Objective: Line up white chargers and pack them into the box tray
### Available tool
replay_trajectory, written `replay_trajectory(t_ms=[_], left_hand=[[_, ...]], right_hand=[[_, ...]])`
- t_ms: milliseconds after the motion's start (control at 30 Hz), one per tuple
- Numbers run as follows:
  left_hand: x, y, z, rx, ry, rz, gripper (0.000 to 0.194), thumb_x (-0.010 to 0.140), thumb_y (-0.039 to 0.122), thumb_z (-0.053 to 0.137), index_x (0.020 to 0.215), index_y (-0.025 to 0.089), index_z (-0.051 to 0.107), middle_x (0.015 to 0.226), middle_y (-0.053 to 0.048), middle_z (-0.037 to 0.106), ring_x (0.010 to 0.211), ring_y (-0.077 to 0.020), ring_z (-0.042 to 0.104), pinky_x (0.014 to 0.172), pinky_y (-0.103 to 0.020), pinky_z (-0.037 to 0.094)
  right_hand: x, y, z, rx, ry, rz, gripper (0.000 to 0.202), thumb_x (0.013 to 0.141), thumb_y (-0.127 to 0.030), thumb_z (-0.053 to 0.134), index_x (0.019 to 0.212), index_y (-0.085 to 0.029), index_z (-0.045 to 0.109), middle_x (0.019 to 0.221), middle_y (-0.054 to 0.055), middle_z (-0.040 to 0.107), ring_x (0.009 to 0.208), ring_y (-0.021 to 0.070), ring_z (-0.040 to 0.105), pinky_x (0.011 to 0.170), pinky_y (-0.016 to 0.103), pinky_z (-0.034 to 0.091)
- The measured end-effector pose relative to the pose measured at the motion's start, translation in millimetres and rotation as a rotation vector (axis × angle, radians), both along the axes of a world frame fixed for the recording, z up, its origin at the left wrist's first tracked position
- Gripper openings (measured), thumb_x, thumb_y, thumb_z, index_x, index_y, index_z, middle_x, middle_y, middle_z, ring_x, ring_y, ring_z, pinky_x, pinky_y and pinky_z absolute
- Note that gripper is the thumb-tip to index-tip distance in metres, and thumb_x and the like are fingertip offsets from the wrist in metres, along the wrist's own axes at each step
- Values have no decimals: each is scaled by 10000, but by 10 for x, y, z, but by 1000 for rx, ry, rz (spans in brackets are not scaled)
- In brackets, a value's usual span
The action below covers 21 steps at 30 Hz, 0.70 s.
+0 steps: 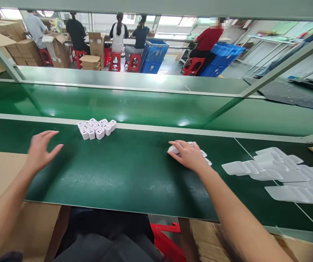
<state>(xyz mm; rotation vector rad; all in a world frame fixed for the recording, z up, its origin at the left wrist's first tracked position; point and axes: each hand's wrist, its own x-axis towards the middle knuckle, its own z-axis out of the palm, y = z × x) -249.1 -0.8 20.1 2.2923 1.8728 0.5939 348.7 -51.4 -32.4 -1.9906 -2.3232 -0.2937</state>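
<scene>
My left hand (43,151) is raised above the green work surface, fingers and thumb apart, holding nothing. To its right, several white two-slot charger blocks (100,133) stand in a tight cluster against the pale strip. My right hand (186,154) reaches over a small group of white pieces (173,149), its fingers and thumb curled about them. Dark slots show on one piece behind the fingers, like those on the charger blocks. Thin white edges stick out by the wrist, and my palm hides most of the group.
White moulded plastic trays (279,165) lie overlapped at right. A green surface (123,163) runs below a metal frame with slanting posts (287,58). Cardboard (3,171) lies at left. Beyond, several people sit on red stools (115,62) near blue crates (155,54) and cartons.
</scene>
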Motion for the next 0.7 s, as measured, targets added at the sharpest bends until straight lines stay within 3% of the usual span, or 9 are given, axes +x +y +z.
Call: replay_trajectory(t_ms=[100,200,300,367,400,467,533,600,700], left_hand=[[399,295,-18,147,63,-237,726,865,684,503,1442,247,449,1494,-103,420,1410,-338,349,1215,-484,268],[816,651,-31,99,180,-319,832,818,687,579,1492,233,399,1575,-119,319,1486,-360,200,1225,-529,199],[1061,895,-13,-17,284,-334,904,781,718,612,1532,298,337,1626,-92,249,1503,-417,94,1189,-651,135],[1130,978,-5,-96,332,-328,901,786,748,578,1543,347,299,1644,-77,216,1498,-441,95,1148,-720,118],[1146,1002,-6,-119,350,-324,886,795,753,558,1544,364,288,1648,-74,205,1495,-439,114,1138,-731,120],[1154,1026,-18,-125,370,-319,841,820,738,537,1539,374,296,1647,-75,212,1481,-419,197,1145,-703,144],[1146,1031,-36,-102,368,-324,798,843,705,533,1532,363,320,1641,-83,232,1451,-392,294,1160,-636,192],[1136,1018,-52,-88,361,-333,780,853,678,540,1529,346,336,1635,-92,250,1427,-380,350,1158,-582,229],[1151,939,-73,-88,349,-345,775,855,666,548,1525,336,344,1629,-107,263,1417,-389,365,1145,-571,242]], right_hand=[[366,-95,4,-22,-3,-25,522,928,-504,430,1304,-182,598,1323,190,603,1156,361,587,1016,668,365],[338,-112,140,83,-14,-48,573,940,-603,365,1272,-222,636,1372,214,560,1257,400,514,1059,679,304],[-184,66,337,195,78,91,654,963,-640,313,1311,-178,618,1362,235,557,1295,401,489,1095,596,335],[-728,314,429,172,213,239,669,970,-628,347,1332,-119,590,1372,237,545,1294,386,495,1097,554,379],[-1022,468,452,143,226,298,635,979,-610,367,1358,-141,568,1414,193,527,1338,346,465,1125,501,380],[-1587,803,460,90,246,397,610,963,-594,459,1407,-180,521,1492,130,468,1409,289,391,1184,435,335],[-2049,1113,438,4,280,444,692,916,-622,544,1475,-225,445,1561,108,383,1461,311,305,1194,495,316],[-2349,1327,408,-128,296,471,786,882,-649,581,1525,-251,368,1614,110,281,1493,353,221,1178,573,306],[-2477,1382,346,-211,319,511,806,883,-625,599,1543,-244,340,1627,127,243,1499,368,194,1185,574,290]])
